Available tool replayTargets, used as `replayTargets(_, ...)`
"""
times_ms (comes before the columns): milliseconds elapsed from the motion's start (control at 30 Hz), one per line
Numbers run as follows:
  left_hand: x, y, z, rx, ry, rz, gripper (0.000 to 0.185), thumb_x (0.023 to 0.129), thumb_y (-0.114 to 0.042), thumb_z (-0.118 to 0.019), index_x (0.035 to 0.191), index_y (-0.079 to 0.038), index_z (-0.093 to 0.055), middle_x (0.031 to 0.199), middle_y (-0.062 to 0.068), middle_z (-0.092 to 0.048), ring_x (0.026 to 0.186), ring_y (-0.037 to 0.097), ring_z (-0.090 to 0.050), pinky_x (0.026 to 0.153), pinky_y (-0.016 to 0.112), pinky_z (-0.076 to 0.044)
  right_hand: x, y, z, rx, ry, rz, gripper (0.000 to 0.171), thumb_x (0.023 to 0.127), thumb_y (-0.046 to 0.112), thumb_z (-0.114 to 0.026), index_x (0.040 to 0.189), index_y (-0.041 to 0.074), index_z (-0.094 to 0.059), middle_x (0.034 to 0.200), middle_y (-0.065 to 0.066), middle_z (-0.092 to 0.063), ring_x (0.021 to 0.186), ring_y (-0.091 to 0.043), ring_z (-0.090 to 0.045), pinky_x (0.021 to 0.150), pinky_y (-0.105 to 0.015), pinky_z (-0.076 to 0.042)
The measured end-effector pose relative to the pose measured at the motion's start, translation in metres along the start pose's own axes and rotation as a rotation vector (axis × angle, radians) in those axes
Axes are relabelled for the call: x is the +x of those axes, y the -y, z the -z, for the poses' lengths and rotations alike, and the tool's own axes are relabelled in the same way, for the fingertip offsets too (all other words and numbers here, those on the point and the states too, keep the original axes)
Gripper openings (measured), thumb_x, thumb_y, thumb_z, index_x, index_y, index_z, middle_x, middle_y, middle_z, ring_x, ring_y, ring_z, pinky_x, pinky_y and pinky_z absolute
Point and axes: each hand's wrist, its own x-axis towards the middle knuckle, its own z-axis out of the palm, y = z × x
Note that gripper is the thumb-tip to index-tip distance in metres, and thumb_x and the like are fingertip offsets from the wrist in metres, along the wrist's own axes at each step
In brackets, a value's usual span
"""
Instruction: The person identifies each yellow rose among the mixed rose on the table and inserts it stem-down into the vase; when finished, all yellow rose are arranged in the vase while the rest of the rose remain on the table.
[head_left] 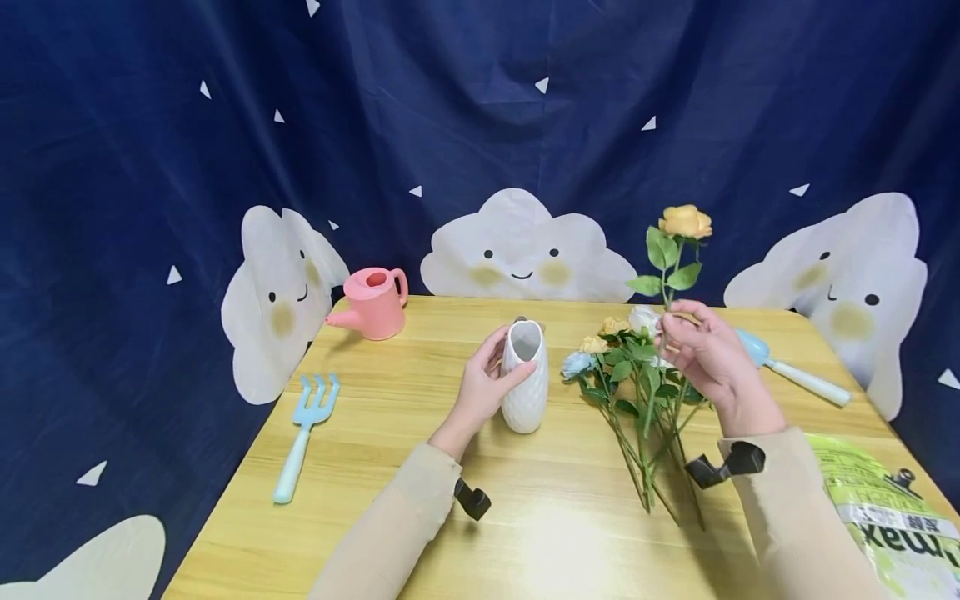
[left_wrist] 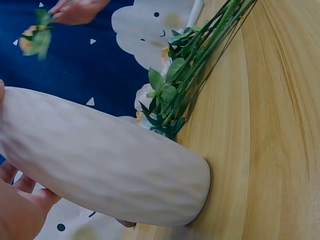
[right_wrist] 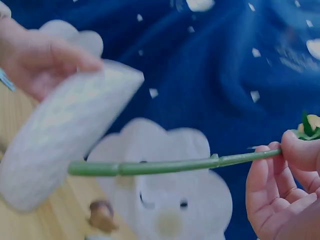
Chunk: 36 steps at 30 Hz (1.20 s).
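Head view: a person seated at a wooden table (head_left: 390, 400) works with both hands before a dark blue backdrop (head_left: 480, 100) printed with smiling clouds. The left hand (head_left: 483, 385) grips a white textured vase (head_left: 524, 377), fingers and thumb curled around its side from 9 o'clock; the vase stands upright on the table near the centre. In the left wrist view the vase (left_wrist: 100, 160) fills the lower frame, its base touching the wood, with the palm (left_wrist: 17, 200) against its wall. The right hand (head_left: 705, 354), at 3 o'clock of the vase, pinches the stem of a yellow rose (head_left: 684, 222) between thumb and fingers and holds it upright, bloom uppermost, clear of the table. The right wrist view shows the green stem (right_wrist: 170, 165) gripped at the fingertips (right_wrist: 300, 150), its cut end pointing toward the vase (right_wrist: 65, 135) without touching it. A loose bunch of flowers (head_left: 630, 375) lies flat on the table just below the right hand, between it and the vase, blooms toward 12 o'clock and stems toward 6 o'clock. Also on the table: a pink watering can (head_left: 372, 302) at 10 o'clock of the vase, a pale blue hand fork (head_left: 303, 433) at 8 o'clock, a blue-and-white trowel (head_left: 795, 375) at 3 o'clock, and a green printed bag (head_left: 885, 508) at 4 o'clock.
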Motion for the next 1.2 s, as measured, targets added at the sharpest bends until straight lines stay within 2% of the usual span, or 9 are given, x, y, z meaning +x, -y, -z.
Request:
replayTargets(200,0.0,-0.001,0.0,0.002,0.008,0.01,0.061,0.082,-0.005,-0.069,0.137,-0.002,-0.042,0.132,0.017,-0.049,0.12,0.028,-0.046,0.103,0.037,-0.035,0.028,0.006,-0.054,-0.036,-0.02,0.156,0.015,0.087,-0.009,-0.056,0.099,0.001,-0.053,0.08,-0.012,-0.065,0.066,-0.023,-0.064,0.055,-0.028,-0.053)
replayTargets(433,0.0,-0.003,0.0,0.007,0.0,-0.009,0.06,0.082,-0.004,-0.07,0.136,-0.001,-0.044,0.129,0.018,-0.051,0.118,0.03,-0.048,0.102,0.039,-0.036,0.05,0.016,-0.116,-0.165,-0.069,0.392,0.021,0.081,-0.011,-0.063,0.096,0.0,-0.053,0.075,-0.012,-0.065,0.06,-0.022,-0.064,0.053,-0.029,-0.055)
replayTargets(500,0.0,-0.002,0.0,0.004,0.001,-0.01,0.059,0.081,-0.004,-0.07,0.135,-0.002,-0.045,0.128,0.018,-0.051,0.117,0.031,-0.048,0.102,0.04,-0.037,0.055,0.016,-0.128,-0.211,-0.075,0.449,0.021,0.081,-0.011,-0.064,0.095,0.0,-0.053,0.075,-0.011,-0.064,0.06,-0.021,-0.064,0.053,-0.029,-0.055)
replayTargets(633,0.004,0.012,0.0,0.004,-0.007,-0.027,0.058,0.081,-0.011,-0.072,0.134,-0.007,-0.048,0.125,0.013,-0.055,0.113,0.025,-0.051,0.1,0.037,-0.039,0.063,0.01,-0.142,-0.306,-0.079,0.525,0.02,0.079,-0.01,-0.067,0.093,0.001,-0.056,0.075,-0.008,-0.063,0.059,-0.02,-0.064,0.053,-0.03,-0.055)
replayTargets(733,0.006,0.02,0.0,0.003,-0.009,-0.03,0.058,0.081,-0.011,-0.073,0.134,-0.008,-0.048,0.124,0.011,-0.055,0.112,0.023,-0.052,0.099,0.036,-0.04,0.07,-0.002,-0.142,-0.371,-0.084,0.542,0.02,0.079,-0.008,-0.068,0.092,0.003,-0.058,0.074,-0.007,-0.063,0.06,-0.018,-0.063,0.053,-0.031,-0.055)
replayTargets(833,0.006,0.02,0.001,-0.008,-0.001,-0.011,0.06,0.081,-0.006,-0.071,0.135,-0.007,-0.047,0.126,0.013,-0.054,0.113,0.024,-0.051,0.1,0.037,-0.039,0.076,-0.018,-0.137,-0.458,-0.102,0.535,0.018,0.079,-0.007,-0.068,0.092,0.002,-0.058,0.074,-0.006,-0.063,0.061,-0.017,-0.062,0.053,-0.03,-0.055)
replayTargets(900,0.009,0.028,0.002,-0.005,-0.005,-0.011,0.061,0.081,-0.008,-0.072,0.136,-0.01,-0.047,0.127,0.01,-0.054,0.114,0.022,-0.051,0.099,0.035,-0.039,0.077,-0.029,-0.132,-0.527,-0.103,0.513,0.017,0.08,-0.006,-0.067,0.093,-0.001,-0.057,0.075,-0.004,-0.062,0.062,-0.016,-0.061,0.054,-0.029,-0.055)
replayTargets(1067,0.009,0.033,0.001,0.022,-0.013,-0.03,0.059,0.081,-0.013,-0.072,0.135,-0.014,-0.047,0.126,0.005,-0.055,0.112,0.018,-0.052,0.098,0.032,-0.041,0.073,-0.05,-0.124,-0.701,-0.098,0.436,0.019,0.082,-0.005,-0.065,0.097,-0.008,-0.054,0.077,-0.002,-0.061,0.066,-0.016,-0.06,0.058,-0.03,-0.056)
replayTargets(1200,0.009,0.028,0.001,0.001,-0.002,-0.053,0.059,0.082,-0.01,-0.071,0.135,-0.009,-0.047,0.126,0.008,-0.055,0.112,0.02,-0.052,0.097,0.033,-0.041,0.062,-0.056,-0.131,-0.811,-0.087,0.415,0.017,0.082,-0.006,-0.065,0.095,-0.01,-0.056,0.08,-0.013,-0.062,0.068,-0.021,-0.059,0.06,-0.027,-0.054)
